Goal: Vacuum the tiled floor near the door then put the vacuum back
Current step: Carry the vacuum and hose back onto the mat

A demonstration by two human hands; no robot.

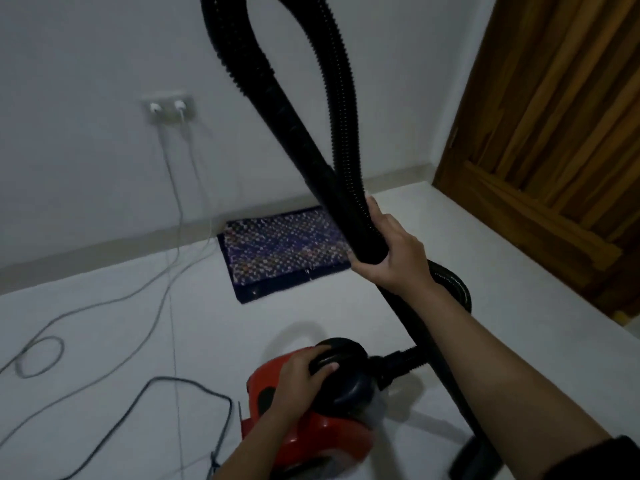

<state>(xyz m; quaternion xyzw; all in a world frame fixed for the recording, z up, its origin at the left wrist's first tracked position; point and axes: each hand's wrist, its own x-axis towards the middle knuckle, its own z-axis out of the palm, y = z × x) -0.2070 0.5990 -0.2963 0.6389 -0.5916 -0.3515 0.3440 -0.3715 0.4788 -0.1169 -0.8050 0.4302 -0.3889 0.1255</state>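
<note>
Single head cam, wide-angle, tilted fwd + down; floor point(121, 327) close below, wall point(86, 46) ahead, door point(554, 116) right.

1. The vacuum point(329, 434) under the left hand point(299, 375) is bright red, with a black handle and a black spot.
2. The hose point(341, 116) in the right hand point(394, 251) is black and ribbed.
3. The mat point(277, 251) just left of the right hand is dark blue, with a small pale checker pattern.
4. The door point(554, 133) to the right of the right hand is streaked brown wood.
5. The floor point(104, 323) is pale grey-white.
</note>
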